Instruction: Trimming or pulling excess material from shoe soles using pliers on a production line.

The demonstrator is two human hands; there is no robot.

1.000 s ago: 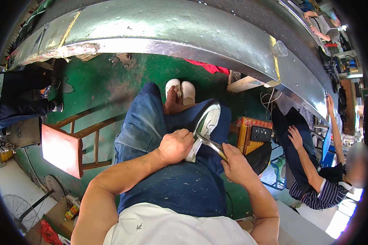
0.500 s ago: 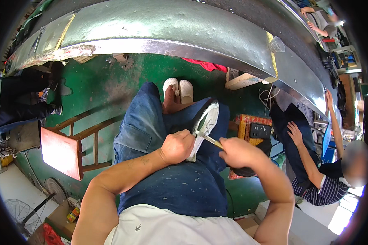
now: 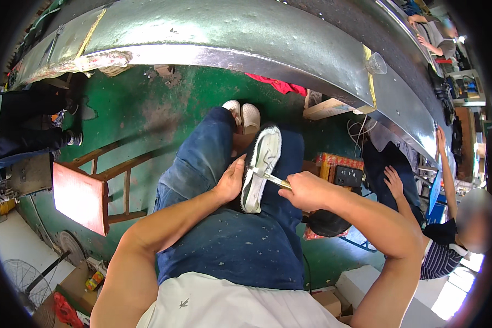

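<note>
A shoe [image 3: 268, 151] with a dark side and a whitish, jagged-edged underside rests tilted across my lap, its underside facing up. My left hand [image 3: 232, 179] grips its left side, with the fingers partly hidden along that edge. In my right hand [image 3: 306, 190] is a hammer [image 3: 273, 179], closed round the handle. The small metal head lies over the middle of the underside, at or just above it; contact cannot be made out.
A long metal-topped workbench [image 3: 213, 35] curves across the far side. On the left stands a wooden stool [image 3: 79, 198], and a fan [image 3: 27, 287] is lower left. A black round object [image 3: 328, 223] lies right of my lap. A co-worker [image 3: 443, 240] sits at right.
The shoe has rolled so more of its underside shows. My left hand has moved from its near edge to its left side. The hammer head has shifted slightly left, and my left leg inward.
</note>
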